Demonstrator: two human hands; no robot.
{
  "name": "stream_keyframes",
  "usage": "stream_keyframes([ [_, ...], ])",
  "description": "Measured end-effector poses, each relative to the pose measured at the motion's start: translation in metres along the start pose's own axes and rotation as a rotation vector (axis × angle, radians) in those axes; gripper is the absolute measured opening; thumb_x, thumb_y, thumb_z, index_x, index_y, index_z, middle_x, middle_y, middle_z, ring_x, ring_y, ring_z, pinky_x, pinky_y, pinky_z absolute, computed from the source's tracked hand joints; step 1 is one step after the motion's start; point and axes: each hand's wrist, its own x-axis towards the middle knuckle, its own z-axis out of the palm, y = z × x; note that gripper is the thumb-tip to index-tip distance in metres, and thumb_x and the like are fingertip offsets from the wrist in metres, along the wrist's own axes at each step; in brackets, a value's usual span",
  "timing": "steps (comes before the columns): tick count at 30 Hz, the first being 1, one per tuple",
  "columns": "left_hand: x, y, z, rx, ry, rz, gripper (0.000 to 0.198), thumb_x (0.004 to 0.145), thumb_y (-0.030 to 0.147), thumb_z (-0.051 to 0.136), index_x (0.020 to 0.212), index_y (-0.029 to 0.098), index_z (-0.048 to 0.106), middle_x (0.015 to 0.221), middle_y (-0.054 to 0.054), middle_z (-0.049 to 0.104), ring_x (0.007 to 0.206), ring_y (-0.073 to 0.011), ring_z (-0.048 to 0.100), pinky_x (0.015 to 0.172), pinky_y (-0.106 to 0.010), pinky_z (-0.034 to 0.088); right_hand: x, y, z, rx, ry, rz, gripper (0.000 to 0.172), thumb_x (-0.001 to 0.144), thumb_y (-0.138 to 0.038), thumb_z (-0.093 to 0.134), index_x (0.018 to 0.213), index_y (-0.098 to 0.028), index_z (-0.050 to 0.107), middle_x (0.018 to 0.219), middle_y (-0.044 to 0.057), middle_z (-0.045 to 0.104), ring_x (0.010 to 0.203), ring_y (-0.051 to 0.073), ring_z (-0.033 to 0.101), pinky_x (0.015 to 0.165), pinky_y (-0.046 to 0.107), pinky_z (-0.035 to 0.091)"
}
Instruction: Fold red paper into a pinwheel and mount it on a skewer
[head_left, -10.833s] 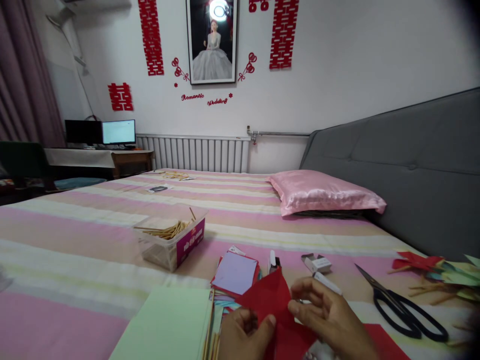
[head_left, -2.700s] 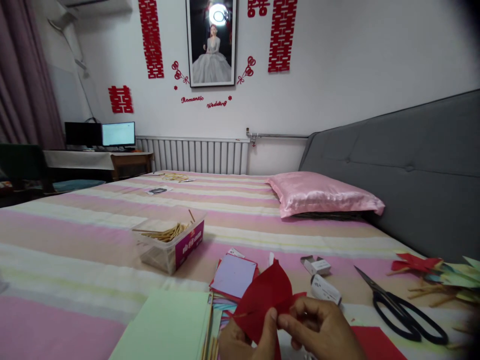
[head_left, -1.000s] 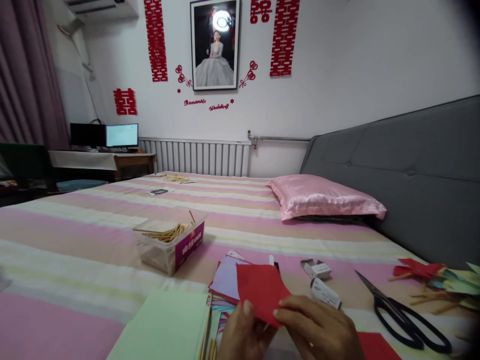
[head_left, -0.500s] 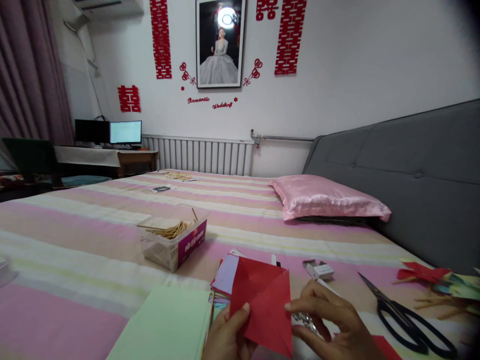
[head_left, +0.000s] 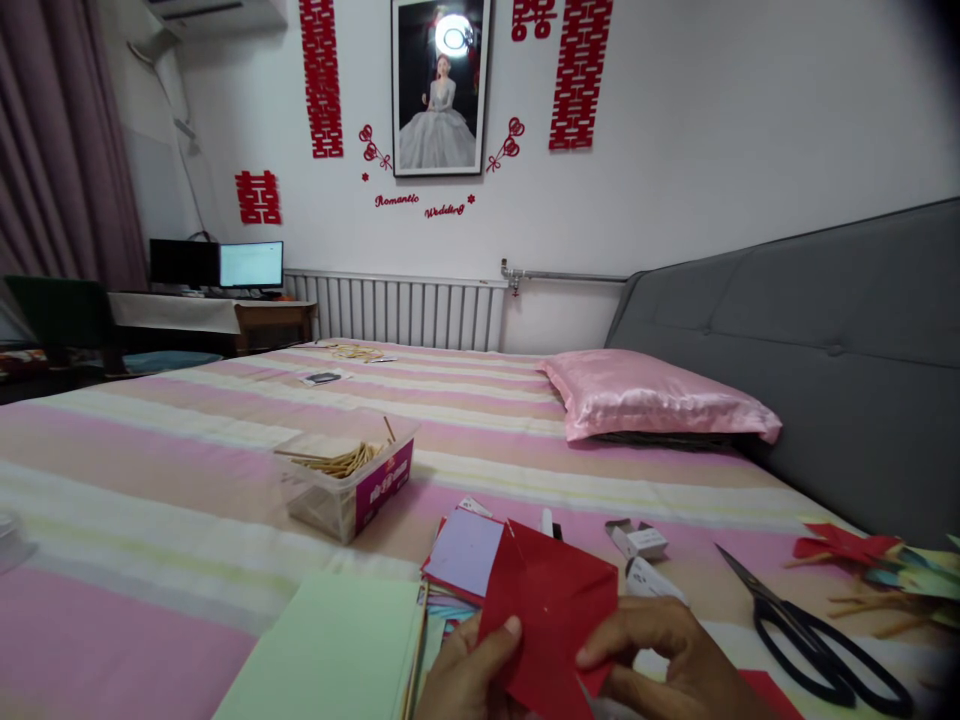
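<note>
A square of red paper (head_left: 551, 590), with slits cut in from its corners, is held up at the bottom centre. My left hand (head_left: 472, 670) pinches its lower left part, thumb on top. My right hand (head_left: 660, 650) is closed on the lower right edge, thumb and fingers at a flap beside a slit. Behind the red sheet lies a stack of coloured paper with a lilac sheet (head_left: 465, 550) on top. To the left is a pile of pale green paper (head_left: 322, 650). Black-handled scissors (head_left: 802, 630) lie to the right, blades slightly apart.
A clear plastic box (head_left: 322, 505) of thin wooden sticks stands left of centre on the striped bedsheet (head_left: 187, 480). A small opened carton (head_left: 641, 540) sits beyond my right hand. Folded paper pieces on sticks (head_left: 862, 550) lie far right. A pink pillow (head_left: 660, 395) rests against the headboard.
The red paper has shifted right and turned a little, uncovering more of the lilac sheet. My right hand has closed on its lower right edge and now covers a shiny silvery item.
</note>
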Motion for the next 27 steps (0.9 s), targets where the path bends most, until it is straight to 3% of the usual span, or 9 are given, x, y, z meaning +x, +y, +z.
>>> stream_keyframes([
  [10,-0.006,0.006,0.011,0.002,0.003,-0.003,0.017,0.067,0.024,0.07,0.077,0.009,0.071,0.074,-0.014,0.072,0.077,-0.0237,0.066,0.074,-0.03,0.047,0.003,-0.003,0.002,0.034,-0.029,-0.022,0.015,0.061,-0.017,0.072,0.064,-0.032,0.075,0.061,-0.002,0.073,0.061,0.019,0.066,0.061,0.024,0.05],
  [17,-0.003,0.002,0.007,0.005,0.011,0.001,0.022,0.065,0.027,0.071,0.079,0.01,0.071,0.073,-0.013,0.072,0.073,-0.0228,0.066,0.07,-0.029,0.048,0.001,-0.003,0.005,0.057,0.004,0.0,0.01,0.062,-0.022,0.073,0.064,-0.032,0.075,0.062,-0.002,0.074,0.063,0.019,0.066,0.063,0.022,0.05],
  [23,-0.009,0.004,0.015,0.033,0.002,0.051,0.022,0.075,0.025,0.061,0.086,0.008,0.07,0.081,-0.014,0.073,0.076,-0.0217,0.066,0.071,-0.029,0.048,0.002,0.004,0.009,0.003,-0.038,0.032,0.007,0.066,-0.023,0.069,0.067,-0.027,0.075,0.062,0.001,0.073,0.061,0.02,0.064,0.058,0.024,0.049],
  [27,-0.012,0.004,0.017,0.049,0.041,0.098,0.024,0.071,0.027,0.066,0.086,0.009,0.069,0.089,-0.014,0.072,0.082,-0.0233,0.065,0.071,-0.029,0.048,0.001,0.009,0.015,0.061,-0.065,0.051,0.009,0.071,-0.024,0.065,0.069,-0.022,0.074,0.059,0.002,0.07,0.058,0.018,0.063,0.056,0.024,0.048],
])
